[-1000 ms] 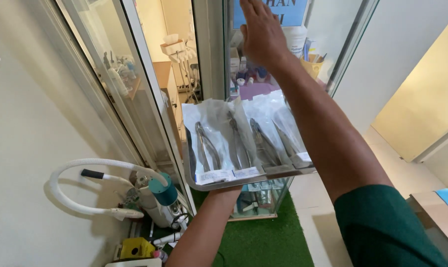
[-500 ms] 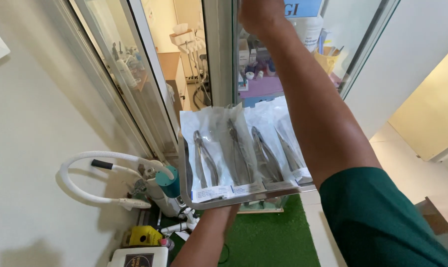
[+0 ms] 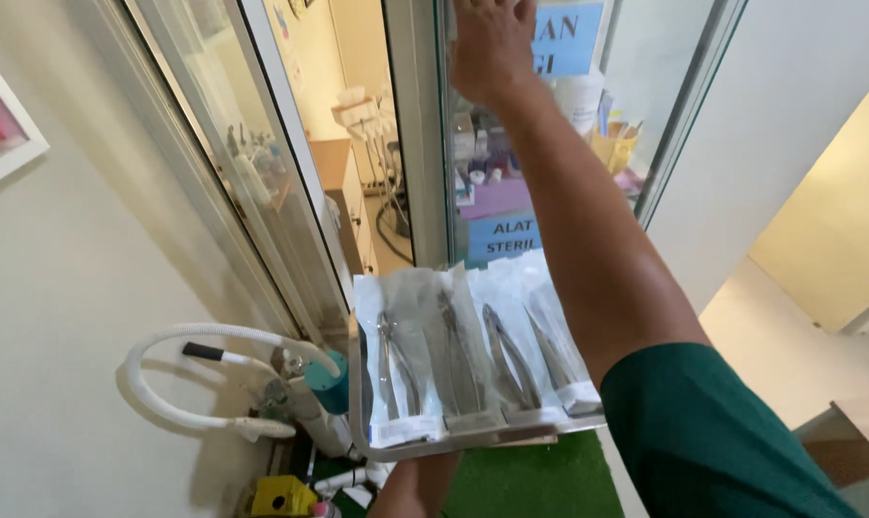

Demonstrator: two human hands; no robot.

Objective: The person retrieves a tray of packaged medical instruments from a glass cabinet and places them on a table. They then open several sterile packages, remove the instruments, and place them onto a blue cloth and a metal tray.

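**Tray of pouched forceps balanced low, other hand flat on the cabinet glass**

A shallow rectangular steel tray point(image 3: 473, 443) sits in the lower middle of the frame, carried from beneath by the left hand point(image 3: 411, 480). Only the forearm shows under the tray, so I cannot tell how those fingers are set. On the tray lie four clear sterilisation pouches with white paper backing point(image 3: 473, 355), each holding a pair of metal dental forceps point(image 3: 396, 364). The pouches overlap side by side and fan slightly.

The forceps' long axes run from the near rim towards the top of the frame, with the outer ones leaning outwards. The tray's own long axis runs left to right.

The load looks stiff and fairly heavy for its size, while the smooth pouch film is likely slippery on steel. A tilt could let the pouches slide. Support under the tray's middle seems the safest hold.

At the upper middle, the right hand point(image 3: 492, 43) presses on the glass door of the tall metal-framed cabinet point(image 3: 420, 173), fingers spread and flat, gripping nothing. A white corrugated hose point(image 3: 180, 379) loops at lower left.
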